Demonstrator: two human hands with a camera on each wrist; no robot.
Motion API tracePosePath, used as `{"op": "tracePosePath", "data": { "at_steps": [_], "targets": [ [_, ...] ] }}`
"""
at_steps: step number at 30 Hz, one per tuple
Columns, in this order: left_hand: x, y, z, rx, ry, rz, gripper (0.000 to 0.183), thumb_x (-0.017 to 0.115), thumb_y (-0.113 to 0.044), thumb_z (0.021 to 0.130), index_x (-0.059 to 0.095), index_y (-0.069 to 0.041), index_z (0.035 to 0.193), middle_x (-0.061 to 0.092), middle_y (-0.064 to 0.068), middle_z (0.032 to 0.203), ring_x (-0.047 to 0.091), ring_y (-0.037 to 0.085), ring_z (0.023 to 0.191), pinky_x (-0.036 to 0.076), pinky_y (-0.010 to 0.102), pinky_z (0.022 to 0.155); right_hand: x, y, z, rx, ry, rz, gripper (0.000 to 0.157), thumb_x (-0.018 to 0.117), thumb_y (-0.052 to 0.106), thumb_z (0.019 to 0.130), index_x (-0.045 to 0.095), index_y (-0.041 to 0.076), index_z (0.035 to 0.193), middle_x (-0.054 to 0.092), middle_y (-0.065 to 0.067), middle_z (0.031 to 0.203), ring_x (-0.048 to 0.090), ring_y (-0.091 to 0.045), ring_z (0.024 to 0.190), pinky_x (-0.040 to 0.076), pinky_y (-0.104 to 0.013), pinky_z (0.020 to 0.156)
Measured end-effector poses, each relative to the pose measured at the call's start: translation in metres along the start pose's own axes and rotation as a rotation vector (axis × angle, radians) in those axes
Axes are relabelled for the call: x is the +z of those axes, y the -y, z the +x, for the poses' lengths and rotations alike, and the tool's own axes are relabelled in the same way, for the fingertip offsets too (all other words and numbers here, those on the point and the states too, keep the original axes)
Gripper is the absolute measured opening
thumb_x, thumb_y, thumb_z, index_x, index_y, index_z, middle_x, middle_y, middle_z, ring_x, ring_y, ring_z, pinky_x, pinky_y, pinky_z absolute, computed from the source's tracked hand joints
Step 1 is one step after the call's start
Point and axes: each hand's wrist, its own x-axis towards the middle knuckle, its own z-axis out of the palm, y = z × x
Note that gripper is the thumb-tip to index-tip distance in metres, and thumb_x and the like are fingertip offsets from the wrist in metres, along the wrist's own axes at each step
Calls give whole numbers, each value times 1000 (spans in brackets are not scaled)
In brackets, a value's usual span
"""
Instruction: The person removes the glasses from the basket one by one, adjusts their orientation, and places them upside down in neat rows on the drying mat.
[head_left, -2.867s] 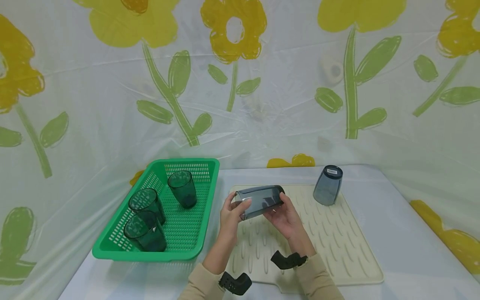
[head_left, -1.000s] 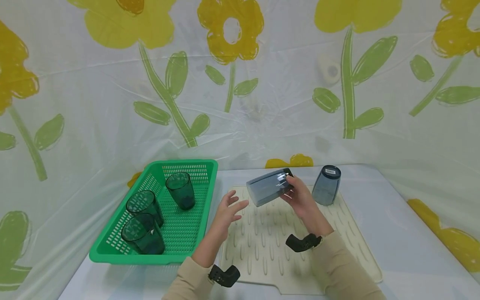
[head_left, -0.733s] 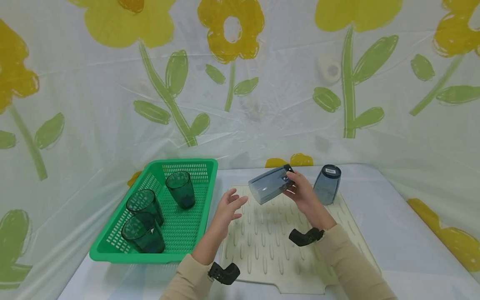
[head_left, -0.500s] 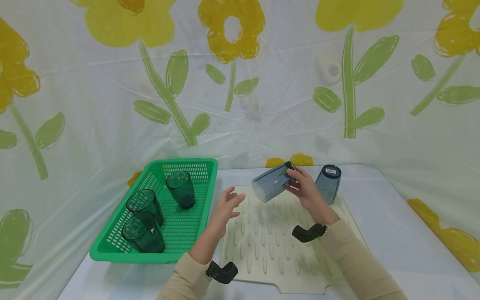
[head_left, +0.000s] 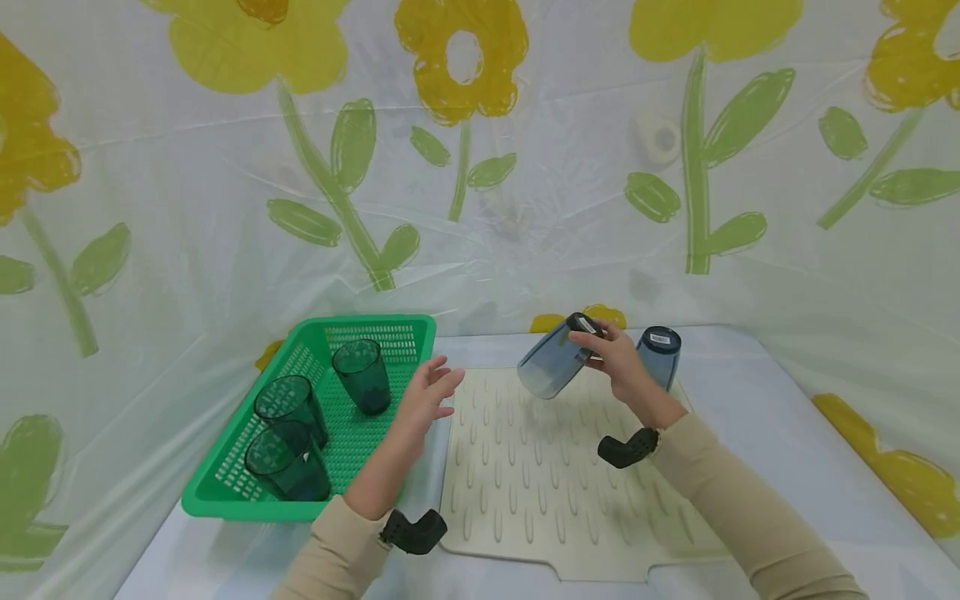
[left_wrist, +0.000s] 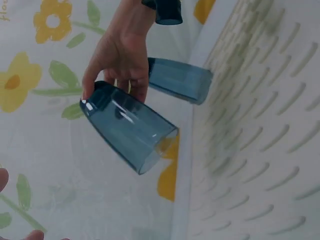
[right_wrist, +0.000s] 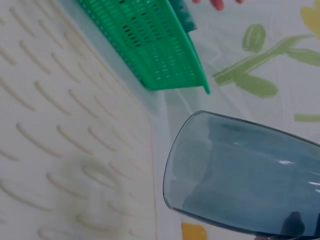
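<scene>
My right hand (head_left: 618, 354) grips a blue-grey glass tumbler (head_left: 553, 360) near its base. The tumbler is tilted, its mouth pointing down and left over the cream ridged drying mat (head_left: 517, 500). In the left wrist view the thumb lies at the base of the held glass (left_wrist: 127, 127), and other fingers reach behind it. My left hand (head_left: 422, 402) hovers with loosely spread fingers and holds nothing, between the basket and the mat. Another tumbler (head_left: 660, 354) stands upside down at the mat's back right, partly hidden by my right forearm.
At the left sits a green plastic basket (head_left: 416, 450) with three tumblers in it: one at the back (head_left: 362, 379), two nearer the front left (head_left: 288, 462). A flower-printed sheet (head_left: 562, 183) hangs behind the white table (head_left: 795, 433).
Both hands held the tumbler at first; the left let go and moved left toward the basket. The right hand carried the glass up and right, tipping its mouth further down.
</scene>
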Motion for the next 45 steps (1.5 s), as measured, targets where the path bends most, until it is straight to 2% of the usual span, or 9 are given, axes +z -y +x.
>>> {"op": "tracePosePath", "data": {
  "at_steps": [6,15,20,24,30,32,37,39,45],
  "targets": [
    [-20,-10,-2,6,-12,83,57,55,-25,91,31,-6,139,34,19,139,40,33,124,41,47,95,-1,2,4,4,-12,-98,72,62,24,87,22,4,143,30,-21,140,38,-33,122,36,-45,101],
    [-62,-14,-5,20,8,278,63,54,-32,92,25,-11,143,25,16,144,32,34,128,37,50,98,-1,3,9,8,-14,-232,74,65,23,84,24,4,143,36,-23,135,42,-35,118,37,-46,100],
    [-85,-9,-10,24,-11,446,64,54,-32,91,25,-8,143,24,19,144,31,37,127,38,51,94,-2,1,12,21,-9,-276,76,66,23,83,23,3,143,36,-23,135,42,-35,118,37,-45,100],
    [-103,-8,-14,58,-40,607,61,54,-27,92,28,-2,141,25,24,141,32,41,123,38,53,90,-2,-1,15,39,-12,-307,76,66,22,83,24,4,143,35,-23,137,40,-35,120,35,-46,102],
    [-126,-9,-18,101,-97,825,60,55,-22,89,31,6,137,22,33,139,23,48,126,30,63,94,-4,-6,20,41,-16,-389,76,68,24,81,27,4,142,35,-23,138,39,-36,121,35,-48,101],
    [-133,-9,-19,87,-120,875,61,56,-22,88,32,7,136,22,35,137,22,51,124,28,64,94,-4,-8,21,32,-16,-410,76,68,24,81,28,4,141,35,-24,137,40,-36,120,36,-49,100],
    [-147,-6,-22,-12,-155,941,67,58,-25,87,28,8,137,19,38,136,19,57,120,28,66,90,-5,-13,25,22,-17,-434,76,69,24,80,28,4,141,38,-24,134,43,-36,117,38,-49,98],
    [-151,-4,-22,-46,-158,951,70,58,-26,86,26,8,138,17,39,136,19,59,119,29,66,89,-5,-15,26,16,-13,-434,76,69,24,80,28,4,141,39,-25,134,44,-36,116,39,-48,96],
    [-157,1,-24,-89,-136,948,73,58,-28,85,24,10,137,17,42,134,19,61,116,28,67,88,-1,-17,27,20,-22,-449,78,70,24,80,28,3,142,39,-25,134,44,-37,115,40,-48,95]
  ]
}}
